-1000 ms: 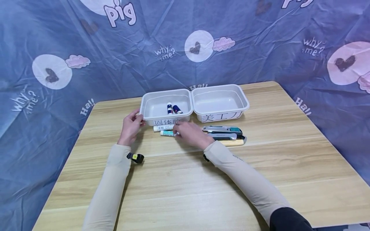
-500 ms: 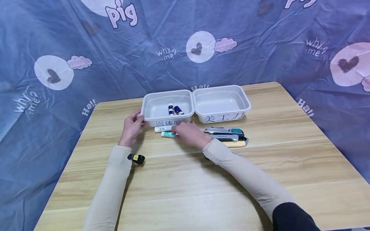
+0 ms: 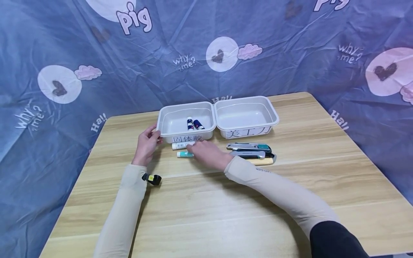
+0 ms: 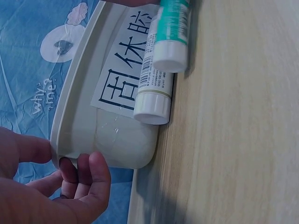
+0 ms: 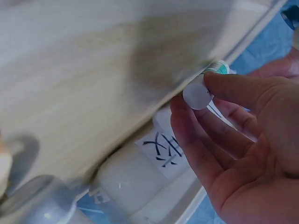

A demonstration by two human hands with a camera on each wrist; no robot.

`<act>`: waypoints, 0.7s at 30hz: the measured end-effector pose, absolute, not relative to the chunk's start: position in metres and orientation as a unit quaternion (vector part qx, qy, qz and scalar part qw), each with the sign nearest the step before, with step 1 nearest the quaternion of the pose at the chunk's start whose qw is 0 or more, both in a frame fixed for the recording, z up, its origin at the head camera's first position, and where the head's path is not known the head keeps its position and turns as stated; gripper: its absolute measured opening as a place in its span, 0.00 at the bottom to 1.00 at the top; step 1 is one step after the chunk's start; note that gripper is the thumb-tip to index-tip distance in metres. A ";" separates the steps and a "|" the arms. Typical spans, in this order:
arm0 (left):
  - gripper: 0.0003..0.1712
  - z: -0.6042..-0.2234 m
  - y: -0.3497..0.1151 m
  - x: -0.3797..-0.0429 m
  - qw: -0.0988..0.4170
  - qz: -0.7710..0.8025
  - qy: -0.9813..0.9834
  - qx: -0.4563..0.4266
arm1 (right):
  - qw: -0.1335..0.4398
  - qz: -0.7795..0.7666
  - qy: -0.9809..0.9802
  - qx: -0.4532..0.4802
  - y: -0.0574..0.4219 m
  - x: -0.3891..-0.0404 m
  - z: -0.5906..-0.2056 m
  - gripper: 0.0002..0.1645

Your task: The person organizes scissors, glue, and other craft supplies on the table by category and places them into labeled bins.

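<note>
My left hand (image 3: 146,145) pinches the left rim of a white plastic box (image 3: 165,138), thumb and curled fingers meeting at its corner in the left wrist view. Two dark blue glue sticks (image 3: 198,124) lie inside that box. In front of it, my right hand (image 3: 209,154) holds a green glue stick (image 4: 172,28) between thumb and fingers. Its round white end (image 5: 197,96) shows at my fingertips in the right wrist view. A white glue stick (image 3: 179,146) lies against the box's labelled front, its right part hidden behind my right hand.
A second white box (image 3: 246,116) with a label adjoins the first on the right. Before it lie a teal-and-silver utility knife (image 3: 249,146), a grey-and-black one (image 3: 248,154) and a yellow one (image 3: 264,161). A patterned blue cloth (image 3: 135,71) hangs behind the table (image 3: 200,215).
My right hand has moved slightly left and toward me, bringing the green glue stick a little away from the white one. My left hand stays at the box rim.
</note>
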State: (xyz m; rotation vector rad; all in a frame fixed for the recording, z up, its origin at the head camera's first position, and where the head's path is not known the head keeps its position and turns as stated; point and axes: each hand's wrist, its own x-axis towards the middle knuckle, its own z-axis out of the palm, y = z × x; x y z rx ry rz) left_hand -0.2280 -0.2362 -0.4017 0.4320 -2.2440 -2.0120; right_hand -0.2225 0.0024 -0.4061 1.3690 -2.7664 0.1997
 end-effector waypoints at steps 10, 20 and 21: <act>0.27 -0.404 -0.237 -0.227 0.050 -0.662 -0.734 0.141 | 0.010 0.129 -0.896 0.426 0.012 -0.221 -0.395 0.12; 0.27 -0.404 -0.237 -0.229 0.052 -0.664 -0.732 0.144 | 0.038 0.207 -0.879 0.429 0.023 -0.223 -0.378 0.10; 0.27 -0.404 -0.237 -0.229 0.052 -0.663 -0.732 0.145 | 0.043 0.215 -0.877 0.428 0.024 -0.224 -0.377 0.10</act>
